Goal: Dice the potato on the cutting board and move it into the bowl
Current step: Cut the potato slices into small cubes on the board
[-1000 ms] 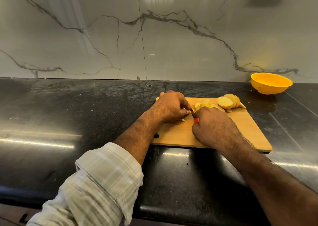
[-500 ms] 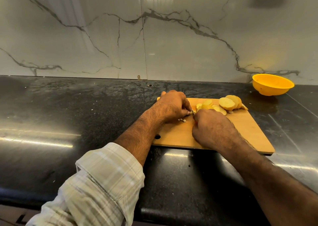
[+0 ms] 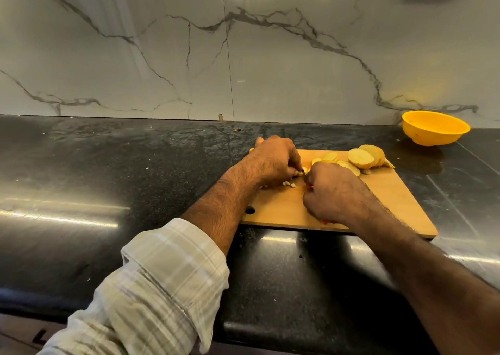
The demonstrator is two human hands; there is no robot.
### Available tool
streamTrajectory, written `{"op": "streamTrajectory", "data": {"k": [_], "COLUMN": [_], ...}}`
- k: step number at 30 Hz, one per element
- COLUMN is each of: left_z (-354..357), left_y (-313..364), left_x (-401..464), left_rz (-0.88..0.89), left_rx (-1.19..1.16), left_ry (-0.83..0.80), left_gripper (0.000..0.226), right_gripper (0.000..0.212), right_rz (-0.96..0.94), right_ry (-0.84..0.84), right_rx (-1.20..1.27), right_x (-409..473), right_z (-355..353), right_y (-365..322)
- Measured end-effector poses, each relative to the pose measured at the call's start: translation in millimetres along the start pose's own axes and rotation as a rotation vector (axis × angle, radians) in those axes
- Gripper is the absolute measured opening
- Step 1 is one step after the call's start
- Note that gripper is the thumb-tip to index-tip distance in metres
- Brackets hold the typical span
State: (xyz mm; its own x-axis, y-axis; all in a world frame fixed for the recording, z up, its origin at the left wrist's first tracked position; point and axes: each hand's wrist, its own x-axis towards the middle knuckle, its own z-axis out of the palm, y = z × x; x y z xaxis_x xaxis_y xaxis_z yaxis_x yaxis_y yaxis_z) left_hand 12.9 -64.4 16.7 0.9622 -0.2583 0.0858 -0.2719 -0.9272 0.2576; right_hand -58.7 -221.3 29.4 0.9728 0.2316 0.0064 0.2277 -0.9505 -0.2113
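A wooden cutting board (image 3: 392,200) lies on the black counter. Round potato slices (image 3: 362,158) lean in a row at its far right part. My left hand (image 3: 276,160) is curled over a potato piece at the board's far left and pins it down; the piece is mostly hidden. My right hand (image 3: 332,189) grips a knife with a red handle, of which only small red bits and a sliver of blade show. The blade sits right beside my left fingertips. A few small diced bits (image 3: 289,184) lie under my left hand. The yellow bowl (image 3: 435,129) stands at the far right.
The black stone counter (image 3: 108,181) stretches wide to the left of the board. A marble wall (image 3: 243,57) closes the back. The counter's front edge runs close under my forearms.
The right hand with the knife has shifted slightly along the board beside my left fingertips. The left hand keeps its hold, and the slices and bowl lie as before.
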Motion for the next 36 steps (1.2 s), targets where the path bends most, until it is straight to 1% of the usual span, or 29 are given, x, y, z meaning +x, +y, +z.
{"op": "streamTrajectory", "data": {"k": [2, 5, 9, 15, 18, 21, 24, 28, 36], "left_z": [0.7, -0.5, -1.9, -2.1, -3.4, -3.3, -3.3, -4.0, -5.0], "left_y": [-1.1, -0.2, 0.3, 1.3, 1.8, 1.7, -0.2, -0.5, 0.9], "left_x": [-0.7, -2.3, -1.3, 0.0, -0.3, -1.9, -3.7, -3.3, -2.0], "left_rz": [-0.002, -0.008, -0.015, -0.028, -0.029, -0.026, -0.026, -0.026, -0.044], "left_rx": [0.000, 0.005, 0.021, 0.037, 0.047, 0.058, 0.031, 0.037, -0.009], "left_ry": [0.007, 0.030, 0.031, 0.014, 0.008, 0.015, 0.037, 0.047, 0.034], "left_gripper": [0.012, 0.011, 0.010, 0.009, 0.009, 0.009, 0.009, 0.009, 0.006], "right_gripper": [0.031, 0.027, 0.035, 0.036, 0.032, 0.031, 0.027, 0.035, 0.032], "right_rz": [0.011, 0.012, -0.011, -0.010, -0.025, -0.008, -0.008, -0.012, -0.015], "right_ry": [0.009, 0.072, 0.097, 0.030, 0.032, 0.033, 0.073, 0.132, 0.051], "right_rx": [0.023, 0.041, 0.030, 0.003, -0.009, 0.020, 0.024, 0.029, 0.014], "right_x": [3.6, 2.9, -1.4, -0.4, 3.2, 5.6, 4.8, 0.8, 5.5], "right_z": [1.2, 6.3, 7.6, 7.8, 5.5, 6.2, 11.1, 10.9, 11.2], "right_y": [1.0, 7.8, 8.4, 3.0, -0.6, -2.7, 3.8, 8.1, -0.6]}}
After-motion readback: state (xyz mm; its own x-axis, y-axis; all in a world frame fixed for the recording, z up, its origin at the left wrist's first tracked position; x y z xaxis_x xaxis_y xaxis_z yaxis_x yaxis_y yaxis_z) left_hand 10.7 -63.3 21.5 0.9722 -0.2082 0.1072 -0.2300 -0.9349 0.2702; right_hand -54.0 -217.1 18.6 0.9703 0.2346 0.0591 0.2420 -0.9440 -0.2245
